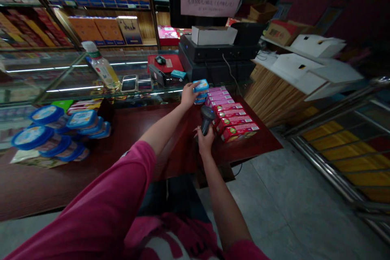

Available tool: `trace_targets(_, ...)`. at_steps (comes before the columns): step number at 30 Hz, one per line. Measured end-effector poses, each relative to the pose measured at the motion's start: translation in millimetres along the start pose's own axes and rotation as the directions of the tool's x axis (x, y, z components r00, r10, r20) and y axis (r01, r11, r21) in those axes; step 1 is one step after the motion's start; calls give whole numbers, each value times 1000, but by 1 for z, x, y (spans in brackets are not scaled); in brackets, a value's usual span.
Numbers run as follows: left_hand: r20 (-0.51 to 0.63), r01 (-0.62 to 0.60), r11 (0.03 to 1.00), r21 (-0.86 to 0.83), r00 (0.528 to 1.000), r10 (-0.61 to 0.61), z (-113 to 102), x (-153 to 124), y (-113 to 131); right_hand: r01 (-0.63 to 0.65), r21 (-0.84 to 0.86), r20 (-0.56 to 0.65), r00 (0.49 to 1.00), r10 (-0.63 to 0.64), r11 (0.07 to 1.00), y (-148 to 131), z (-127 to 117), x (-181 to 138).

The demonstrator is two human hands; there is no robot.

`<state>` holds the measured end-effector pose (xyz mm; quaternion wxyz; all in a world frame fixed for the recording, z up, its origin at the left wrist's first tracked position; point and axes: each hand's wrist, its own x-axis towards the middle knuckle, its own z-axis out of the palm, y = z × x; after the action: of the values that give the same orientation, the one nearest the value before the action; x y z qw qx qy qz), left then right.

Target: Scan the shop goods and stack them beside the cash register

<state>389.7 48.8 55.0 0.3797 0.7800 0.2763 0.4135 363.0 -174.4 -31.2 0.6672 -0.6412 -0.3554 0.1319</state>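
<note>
My right hand [206,141] is wrapped around the handle of a dark barcode scanner [207,114], its head pointing up and away from me. Further forward, my left hand [188,96] grips a small blue-lidded tub [201,85] at the top of a short stack on the brown counter [173,138]. Right of that stack runs a row of boxes: purple ones [219,96] at the far end, then red ones [236,118] nearer me. The scanner's head is close beside the red boxes.
On the left stand several round blue-lidded tubs [36,137] and a stack of square ones [82,119]. A bottle [102,67], a phone [129,83] and a mouse [160,60] rest on the glass case. Black machines [219,52] stand behind; a metal railing [323,174] is at right.
</note>
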Motion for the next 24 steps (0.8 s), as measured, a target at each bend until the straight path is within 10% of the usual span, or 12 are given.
trace_targets(4,-46,-1,949,-316,999,-14,-42,-41,-6,-123,88,-120,984,133,988,-1,3,-2)
trace_targets(9,146,314,645,-696,942,-301,-125,-126,-36,-188,246,24,982,188,951,-4,4,-5)
trace_targets(14,143,353,482,-802,897,-418,-200,-203,-69,-222,335,134,973,187,915,-16,13,-14)
trace_targets(24,-94,291,477,-829,769,-633,-240,-212,-79,-369,515,380,907,180,774,-66,106,-71)
